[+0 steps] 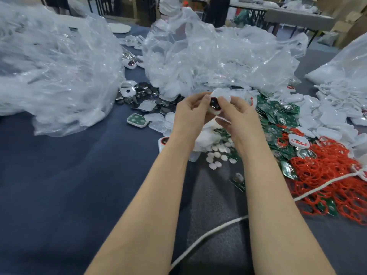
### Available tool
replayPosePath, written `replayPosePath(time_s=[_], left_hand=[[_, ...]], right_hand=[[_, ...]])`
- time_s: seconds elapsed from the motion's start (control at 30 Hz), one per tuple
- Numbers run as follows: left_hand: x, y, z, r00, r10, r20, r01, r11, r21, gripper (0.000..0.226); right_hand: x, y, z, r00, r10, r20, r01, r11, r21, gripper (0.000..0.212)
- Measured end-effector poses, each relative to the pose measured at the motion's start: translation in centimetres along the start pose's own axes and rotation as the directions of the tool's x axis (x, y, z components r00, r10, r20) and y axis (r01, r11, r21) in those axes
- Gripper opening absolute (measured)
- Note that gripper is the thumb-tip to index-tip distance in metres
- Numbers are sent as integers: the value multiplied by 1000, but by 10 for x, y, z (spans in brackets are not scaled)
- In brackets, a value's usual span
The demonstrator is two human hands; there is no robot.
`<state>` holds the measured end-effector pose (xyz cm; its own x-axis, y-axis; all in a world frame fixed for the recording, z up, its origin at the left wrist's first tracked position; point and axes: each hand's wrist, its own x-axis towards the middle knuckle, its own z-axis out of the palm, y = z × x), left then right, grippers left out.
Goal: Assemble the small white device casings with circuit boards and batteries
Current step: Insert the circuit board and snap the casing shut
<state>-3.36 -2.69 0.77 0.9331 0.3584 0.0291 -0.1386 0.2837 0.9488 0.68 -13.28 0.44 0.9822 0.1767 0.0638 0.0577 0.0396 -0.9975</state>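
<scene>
Cord [208, 233] runs between our forearms. Left grip [188, 114] and right grip [240, 114] pinch the casing [222, 95] by its edges. We judge it light, stiff and slick.

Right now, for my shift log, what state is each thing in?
left hand: grips the held casing
right hand: grips the held casing
held casing: raised, dark insert showing
loose casing: lying flat, green face up
circuit boards: loose pile
red rings: tangled heap
plastic bags: crumpled
</scene>
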Motion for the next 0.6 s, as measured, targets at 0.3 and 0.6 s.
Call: replayPosePath(time_s=[0.3,0.6], left_hand=[[12,81,-113,750,384,-538,-267,921,285,18],[11,113,-196,671,10,-742,-191,969,-159,19]], right_hand=[[6,-52,161,983,-69,170,18,958,286,10],[19,-28,301,900,1,436,338,629,-700,29]])
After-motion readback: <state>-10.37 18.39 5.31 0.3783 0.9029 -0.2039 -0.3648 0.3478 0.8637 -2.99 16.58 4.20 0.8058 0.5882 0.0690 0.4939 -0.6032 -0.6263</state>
